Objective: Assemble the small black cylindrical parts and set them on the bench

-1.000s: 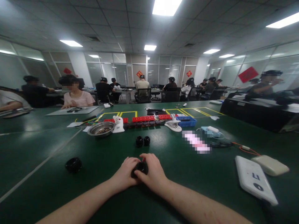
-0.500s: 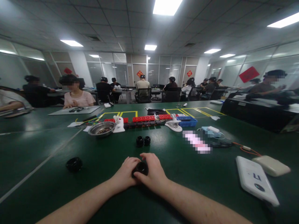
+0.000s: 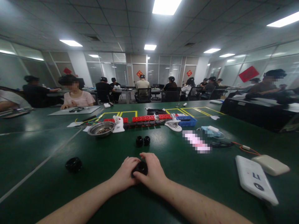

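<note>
Both hands are wrapped round a glossy black round fitting (image 3: pixel 142 168) with a hole in its top, low over the green table. My left hand (image 3: pixel 127 173) grips its left side, with the fingers curled behind it. On the right, my right hand (image 3: pixel 152 171) closes round it, thumb at the near side and fingers over the far side. Beyond the hands, two smaller black ribbed fittings (image 3: pixel 139 141) stand side by side. A larger black fitting (image 3: pixel 73 164) lies apart to the left. Parts of the held fitting are hidden by my fingers.
A metal bowl (image 3: pixel 101 128) holds small parts. Behind are white clamps (image 3: pixel 173 123), red and black strips (image 3: pixel 143 119) and a blue tray (image 3: pixel 187 121). A white phone (image 3: pixel 255 179) and a beige case (image 3: pixel 271 165) lie right. People sit across the room.
</note>
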The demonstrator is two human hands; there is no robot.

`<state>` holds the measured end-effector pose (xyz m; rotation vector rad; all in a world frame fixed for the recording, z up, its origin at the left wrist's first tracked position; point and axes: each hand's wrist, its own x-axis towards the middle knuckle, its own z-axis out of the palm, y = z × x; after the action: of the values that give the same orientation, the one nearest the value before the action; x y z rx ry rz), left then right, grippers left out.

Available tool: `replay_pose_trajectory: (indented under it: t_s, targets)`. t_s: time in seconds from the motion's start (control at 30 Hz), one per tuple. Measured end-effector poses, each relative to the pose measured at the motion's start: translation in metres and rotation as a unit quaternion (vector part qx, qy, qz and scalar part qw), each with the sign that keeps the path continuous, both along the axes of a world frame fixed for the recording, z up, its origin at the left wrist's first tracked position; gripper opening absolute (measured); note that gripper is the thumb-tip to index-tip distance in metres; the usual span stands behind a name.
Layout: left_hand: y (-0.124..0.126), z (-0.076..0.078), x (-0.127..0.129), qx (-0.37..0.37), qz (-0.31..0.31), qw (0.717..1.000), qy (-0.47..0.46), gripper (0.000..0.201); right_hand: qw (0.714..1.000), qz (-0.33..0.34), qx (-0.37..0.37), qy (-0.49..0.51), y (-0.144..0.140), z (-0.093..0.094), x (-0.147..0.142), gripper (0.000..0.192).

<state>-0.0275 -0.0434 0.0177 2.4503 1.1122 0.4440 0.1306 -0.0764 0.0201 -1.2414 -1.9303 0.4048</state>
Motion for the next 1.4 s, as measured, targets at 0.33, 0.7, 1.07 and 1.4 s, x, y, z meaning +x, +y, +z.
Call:
replay_pose_trajectory:
  t_s: [0.33, 0.7, 1.07, 1.4]
  targets:
    - [0.001, -0.003, 0.001, 0.002, 0.005, 1.000, -0.004, 0.037, 0.999, 0.032, 0.010, -0.013, -0.002, 0.000, 0.002, 0.054]
    - [-0.001, 0.000, 0.001, -0.015, 0.006, 1.000, -0.009, 0.046, 0.999, 0.030, -0.011, -0.020, 0.000, 0.002, 0.002, 0.043]
    - [0.009, -0.008, -0.005, -0.049, -0.009, 0.999, -0.002, 0.045, 1.000, 0.001, -0.025, -0.016, 0.003, 0.002, 0.006, 0.047]
    - [0.006, -0.008, 0.000, -0.021, 0.029, 0.999, -0.015, 0.039, 0.998, 0.057, -0.010, -0.015, 0.003, 0.003, 0.008, 0.050]
